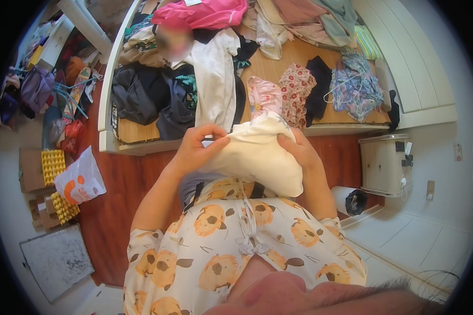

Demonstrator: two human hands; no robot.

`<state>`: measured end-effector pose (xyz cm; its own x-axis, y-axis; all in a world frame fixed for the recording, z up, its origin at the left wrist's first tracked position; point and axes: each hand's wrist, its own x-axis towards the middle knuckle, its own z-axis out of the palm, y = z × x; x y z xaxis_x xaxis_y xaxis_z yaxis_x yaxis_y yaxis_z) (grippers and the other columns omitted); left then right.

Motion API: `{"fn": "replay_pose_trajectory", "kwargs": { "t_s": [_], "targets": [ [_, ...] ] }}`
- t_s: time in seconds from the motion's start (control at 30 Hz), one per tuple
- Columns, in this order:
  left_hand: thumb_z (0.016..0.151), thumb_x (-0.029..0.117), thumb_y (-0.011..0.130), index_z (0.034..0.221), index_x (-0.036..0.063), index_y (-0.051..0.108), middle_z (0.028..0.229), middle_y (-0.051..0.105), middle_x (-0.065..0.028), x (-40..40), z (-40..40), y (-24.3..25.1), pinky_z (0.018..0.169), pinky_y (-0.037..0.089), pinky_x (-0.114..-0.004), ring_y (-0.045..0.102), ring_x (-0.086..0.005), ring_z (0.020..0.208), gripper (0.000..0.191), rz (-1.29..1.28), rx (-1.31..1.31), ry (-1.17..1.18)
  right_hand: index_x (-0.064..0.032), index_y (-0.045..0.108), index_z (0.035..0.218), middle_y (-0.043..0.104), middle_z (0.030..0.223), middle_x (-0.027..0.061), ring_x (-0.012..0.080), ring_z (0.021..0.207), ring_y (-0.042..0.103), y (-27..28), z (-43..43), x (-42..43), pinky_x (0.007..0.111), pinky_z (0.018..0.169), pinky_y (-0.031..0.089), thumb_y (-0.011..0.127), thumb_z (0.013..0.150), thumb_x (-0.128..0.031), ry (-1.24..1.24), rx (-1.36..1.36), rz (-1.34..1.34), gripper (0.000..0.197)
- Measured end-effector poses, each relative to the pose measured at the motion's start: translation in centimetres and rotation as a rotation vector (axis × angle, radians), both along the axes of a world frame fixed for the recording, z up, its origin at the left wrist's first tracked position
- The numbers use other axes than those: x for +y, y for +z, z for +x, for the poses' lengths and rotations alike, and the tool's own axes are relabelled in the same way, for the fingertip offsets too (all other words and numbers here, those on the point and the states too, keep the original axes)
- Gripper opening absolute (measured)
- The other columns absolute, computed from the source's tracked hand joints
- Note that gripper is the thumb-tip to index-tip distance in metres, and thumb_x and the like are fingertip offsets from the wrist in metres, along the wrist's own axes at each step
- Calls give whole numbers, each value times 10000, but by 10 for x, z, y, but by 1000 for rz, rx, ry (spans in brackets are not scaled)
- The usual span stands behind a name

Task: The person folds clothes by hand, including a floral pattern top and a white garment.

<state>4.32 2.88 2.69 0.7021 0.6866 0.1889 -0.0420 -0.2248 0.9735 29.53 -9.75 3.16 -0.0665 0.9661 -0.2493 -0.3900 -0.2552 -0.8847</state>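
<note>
A white cloth garment point(256, 161) with small grey star prints is held up in front of my waist. My left hand point(205, 147) pinches its left edge between thumb and fingers. At the right side, my right hand point(297, 149) grips the fabric with the thumb on top and the other fingers mostly hidden behind it. Just beyond, on the bed mat point(274, 71), lie pink printed shorts point(265, 94), a red-flowered garment point(297, 92) and a dark folded garment point(318, 88). To their left a white shirt point(216, 75) hangs toward the bed's edge.
Dark clothes point(138, 92) are heaped at the bed's left, with a pink garment point(205, 13) behind. A blue patterned garment point(356, 84) lies right with a white hanger. On the floor are a plastic bag point(82, 177), yellow egg trays point(53, 167), a cabinet point(382, 165) and a bin point(347, 200).
</note>
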Motion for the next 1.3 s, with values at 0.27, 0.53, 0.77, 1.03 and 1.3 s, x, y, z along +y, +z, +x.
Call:
{"fn": "replay_pose_trajectory", "kwargs": {
  "t_s": [0.27, 0.53, 0.77, 1.03, 1.3],
  "targets": [
    [848, 76, 645, 871, -19, 637, 685, 602, -38, -11, 19, -2, 603, 429, -219, 521, -65, 633, 98, 23, -9, 108, 2, 583, 1166, 649, 1019, 26, 65, 871, 592, 2, -14, 8, 233, 751, 485, 533, 968, -257, 101, -64, -40, 330],
    [852, 67, 645, 814, -9, 609, 556, 506, -98, -4, 19, -22, 477, 386, -264, 468, -123, 463, 92, 267, 8, 498, 4, 602, 1129, 637, 944, 4, 44, 811, 557, -6, -22, 5, 226, 708, 467, 489, 990, -278, 6, -194, 20, 335],
    [904, 91, 581, 953, 7, 601, 717, 598, -91, 9, 19, -26, 578, 442, -249, 550, -151, 585, 100, 260, -52, 555, -17, 600, 1143, 648, 982, 21, 53, 846, 581, -2, -11, 10, 233, 733, 477, 494, 987, -321, -118, -170, 62, 358],
    [981, 186, 468, 1399, 22, 348, 1387, 408, -135, 9, 0, -61, 1004, 358, -305, 410, -217, 1256, 465, 43, 7, 508, -15, 566, 1193, 649, 1066, 69, 118, 886, 629, 13, -7, 35, 258, 768, 506, 481, 985, -361, -420, 90, 93, 412],
    [828, 718, 414, 1481, 118, 208, 1504, 293, -84, -31, 11, -60, 1128, 266, -451, 318, -267, 1363, 910, -1090, -538, -238, -14, 576, 1164, 655, 1047, 72, 114, 911, 629, -9, -62, 53, 257, 780, 508, 464, 992, -361, -126, 113, -2, 404]
  ]
}}
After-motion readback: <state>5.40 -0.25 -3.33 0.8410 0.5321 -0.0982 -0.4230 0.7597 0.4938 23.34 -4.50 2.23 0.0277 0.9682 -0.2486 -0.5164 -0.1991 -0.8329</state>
